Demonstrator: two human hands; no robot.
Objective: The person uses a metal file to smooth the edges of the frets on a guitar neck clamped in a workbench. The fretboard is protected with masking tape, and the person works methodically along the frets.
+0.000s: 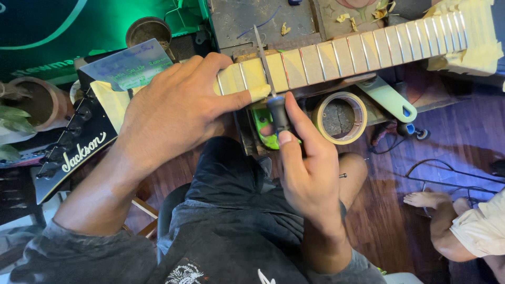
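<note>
Guitar neck [342, 55] w/ masked fretboard was laid across a workbench [247, 21], running from upper right down to a black headstock [73, 150] at lower left. Yellowish masking tape was seen between the metal frets. L. hand [176, 108] was pressed flat over the neck near the headstock end, thumb tip set on the tape just beside a narrow file [262, 55]; nothing was gripped by it. File was stood across the neck, blade on one fret, its dark handle pinched between thumb and fingers of r. hand [307, 168], closed tight on it. Roll of masking tape [341, 118] was placed just below the neck, near the r. hand. Pale green tool handle [389, 100] was seen beside the roll. Another person's bare foot [428, 200] was rested on the wood floor [379, 221] at right, well apart.
</note>
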